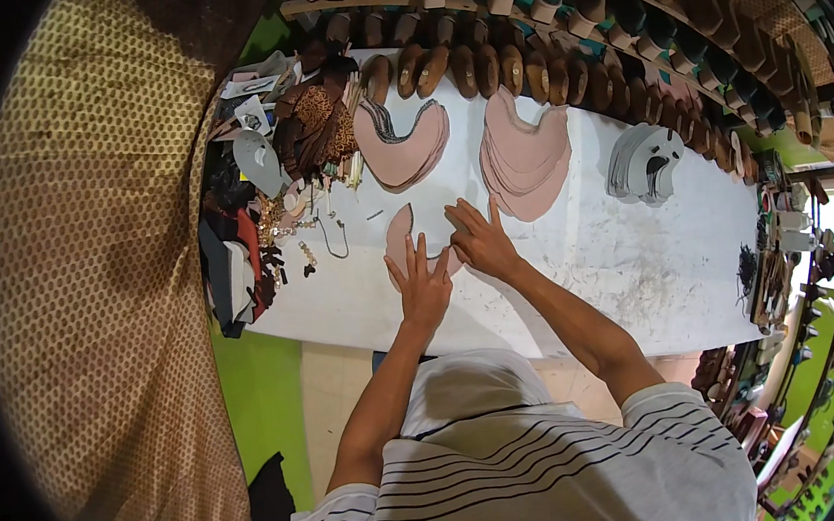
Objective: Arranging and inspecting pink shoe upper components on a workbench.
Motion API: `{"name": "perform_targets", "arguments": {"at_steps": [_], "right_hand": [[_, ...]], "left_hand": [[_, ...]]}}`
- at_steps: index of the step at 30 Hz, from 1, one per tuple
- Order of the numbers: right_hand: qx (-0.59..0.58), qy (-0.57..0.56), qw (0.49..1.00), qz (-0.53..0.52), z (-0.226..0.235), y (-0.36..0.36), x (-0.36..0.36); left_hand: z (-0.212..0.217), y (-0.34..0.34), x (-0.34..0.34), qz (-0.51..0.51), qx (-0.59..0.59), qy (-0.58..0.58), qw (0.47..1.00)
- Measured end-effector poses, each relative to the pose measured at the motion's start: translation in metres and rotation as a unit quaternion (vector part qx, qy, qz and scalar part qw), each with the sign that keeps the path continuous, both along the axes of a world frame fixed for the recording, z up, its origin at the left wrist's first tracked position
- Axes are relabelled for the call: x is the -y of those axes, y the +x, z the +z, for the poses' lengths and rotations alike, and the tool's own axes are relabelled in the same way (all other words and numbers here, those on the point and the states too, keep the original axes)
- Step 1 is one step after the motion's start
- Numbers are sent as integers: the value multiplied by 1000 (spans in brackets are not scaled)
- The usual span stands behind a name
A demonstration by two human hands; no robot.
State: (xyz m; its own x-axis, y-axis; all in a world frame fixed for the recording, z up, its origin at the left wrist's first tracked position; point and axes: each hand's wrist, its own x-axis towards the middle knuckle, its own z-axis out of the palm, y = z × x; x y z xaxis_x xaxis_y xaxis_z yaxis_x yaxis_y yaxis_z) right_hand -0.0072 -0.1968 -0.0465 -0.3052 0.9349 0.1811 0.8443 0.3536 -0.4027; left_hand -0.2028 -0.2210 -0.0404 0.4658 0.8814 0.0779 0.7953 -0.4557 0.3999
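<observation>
shirt (516, 480): white, thin dark stripes | sleeves: short | forearms: bare | hands: no gloves, no rings seen

- Even, bright lighting across the white scuffed worktable (634, 251); shadows faint.
- Strong fisheye bending near rim; black corners.
- Centre sharp, edges soft.

A white worktop (636, 271) is carrying two stacks of pink curved pieces, one (405, 144) towards the left and a bigger one (527, 160) in the middle. A stack of grey pieces (647, 163) is lying further right. Brown shoe forms (479, 64) are standing in a row along the far edge. Dark scraps (316, 120) and small bits are piling up at the left end.
</observation>
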Motion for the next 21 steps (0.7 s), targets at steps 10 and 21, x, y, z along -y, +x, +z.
{"name": "perform_targets", "arguments": {"at_steps": [10,21], "right_hand": [[8,3,1000,3,-2,0,-1],[-83,3,993,-81,11,13,10]], "left_hand": [[2,1,-2,-38,-33,7,999],[3,5,-2,-42,-87,22,995]]}}
